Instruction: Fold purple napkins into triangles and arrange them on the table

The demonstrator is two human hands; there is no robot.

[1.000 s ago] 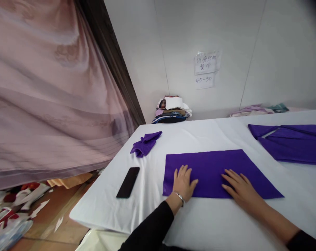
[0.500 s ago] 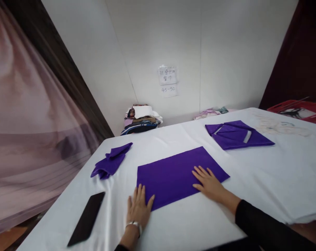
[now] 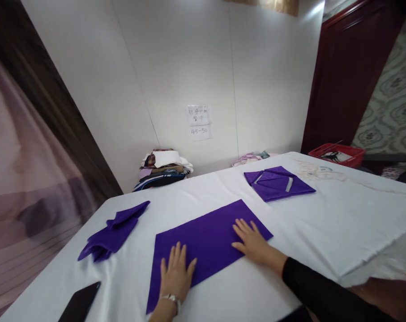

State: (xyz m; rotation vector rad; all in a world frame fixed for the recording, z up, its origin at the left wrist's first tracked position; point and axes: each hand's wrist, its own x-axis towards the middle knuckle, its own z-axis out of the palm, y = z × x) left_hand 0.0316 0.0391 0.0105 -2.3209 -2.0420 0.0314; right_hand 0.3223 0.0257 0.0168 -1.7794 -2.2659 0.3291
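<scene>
A purple cloth napkin (image 3: 206, 241), folded into a long flat rectangle, lies on the white-covered table (image 3: 250, 286) in front of me. My left hand (image 3: 177, 273), with a bracelet at the wrist, rests flat on its near left part with the fingers spread. On its right end lies my right hand (image 3: 251, 241), also flat with fingers apart. Neither hand grips anything. To the left is a crumpled purple cloth (image 3: 117, 232). Farther right sits another folded purple cloth (image 3: 276, 184) with pale strips showing on it.
A black phone-like slab (image 3: 80, 302) lies at the near left edge. Behind the table stand a stack of folded clothes (image 3: 164, 172) and a red basket (image 3: 348, 156). Handwritten paper signs (image 3: 198, 117) hang on the wall. A pink curtain (image 3: 28, 179) drapes at left.
The view has swung right, showing more of the door. My left hand has shifted inward over the napkin, whose left end now reaches nearer to me. The right hand stays near the right end.
</scene>
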